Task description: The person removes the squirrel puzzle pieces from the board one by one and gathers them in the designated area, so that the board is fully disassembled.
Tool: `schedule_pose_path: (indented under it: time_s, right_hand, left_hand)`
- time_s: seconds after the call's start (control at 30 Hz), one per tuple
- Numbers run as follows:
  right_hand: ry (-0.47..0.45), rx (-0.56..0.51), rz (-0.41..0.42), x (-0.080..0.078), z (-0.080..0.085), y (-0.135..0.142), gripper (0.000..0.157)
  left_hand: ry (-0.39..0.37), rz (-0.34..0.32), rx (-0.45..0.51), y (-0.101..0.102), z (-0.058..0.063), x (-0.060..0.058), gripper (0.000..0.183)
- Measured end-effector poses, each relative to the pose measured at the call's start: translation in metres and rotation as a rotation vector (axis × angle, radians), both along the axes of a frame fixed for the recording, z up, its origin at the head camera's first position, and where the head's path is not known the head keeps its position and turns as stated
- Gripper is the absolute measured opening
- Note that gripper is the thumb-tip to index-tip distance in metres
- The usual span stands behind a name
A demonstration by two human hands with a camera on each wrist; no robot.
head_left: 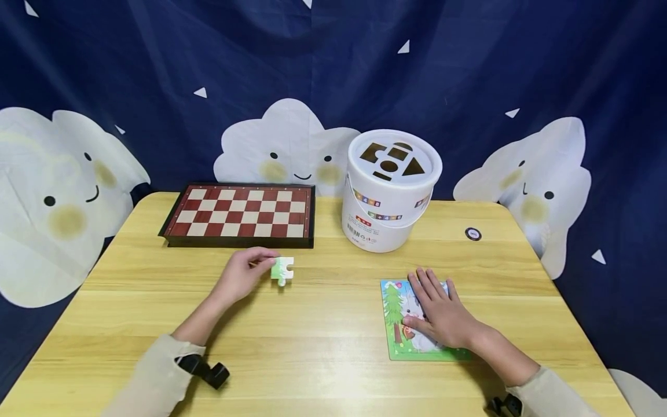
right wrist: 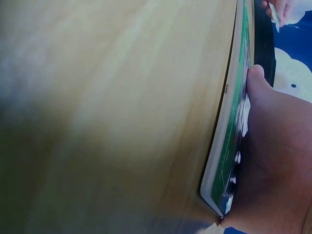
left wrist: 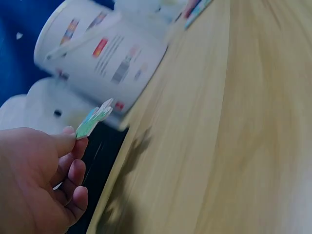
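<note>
Between thumb and fingers, my left hand [head_left: 244,277] pinches a jigsaw piece [head_left: 282,270] coloured green and white. In the left wrist view the piece [left wrist: 95,118] is held up above the table, its shadow falling on the wood. My right hand [head_left: 443,315] lies flat with fingers spread on a picture puzzle board [head_left: 393,341] showing a fir tree and a pale animal. The palm and fingers cover much of the board's right part. In the right wrist view the board [right wrist: 224,151] lies flat on the table, with the hand [right wrist: 280,146] over it.
A red and white checkered board [head_left: 242,213] in a black frame lies at the back left. Beside it stands a white bucket [head_left: 383,220] with shaped holes in its lid. A small dark round disc [head_left: 473,234] lies at the back right. Behind hangs a blue cloud-print curtain [head_left: 365,63].
</note>
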State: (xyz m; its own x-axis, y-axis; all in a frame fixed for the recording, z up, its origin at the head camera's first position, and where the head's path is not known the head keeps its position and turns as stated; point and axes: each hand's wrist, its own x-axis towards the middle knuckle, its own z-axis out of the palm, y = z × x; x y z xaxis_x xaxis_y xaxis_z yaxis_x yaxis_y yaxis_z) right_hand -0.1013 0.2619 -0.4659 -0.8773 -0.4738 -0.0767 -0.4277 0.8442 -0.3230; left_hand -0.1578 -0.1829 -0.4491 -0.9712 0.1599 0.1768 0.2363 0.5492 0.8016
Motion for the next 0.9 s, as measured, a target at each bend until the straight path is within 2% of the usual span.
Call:
schedule_pose_path:
  time_s: [0.13,0.5,0.67,0.9]
  right_hand:
    - [-0.024,0.034,-0.009,0.001,0.004,-0.002,0.093]
    - [-0.065,0.068,-0.022,-0.003,-0.002,0.001,0.097]
    - [-0.073,0.074,-0.026,-0.003,-0.002,0.002,0.097]
    - [-0.070,0.070,-0.027,-0.003,-0.001,0.001,0.096]
  left_hand:
    - [-0.012,0.029,-0.050,-0.029,-0.001,0.002,0.016]
    - [-0.002,0.072,-0.175,-0.098,-0.006,0.005,0.016]
    - [-0.004,0.086,-0.187,-0.111,-0.010,0.004,0.016]
    - [0.005,0.095,-0.210,-0.112,-0.010,0.004,0.016]
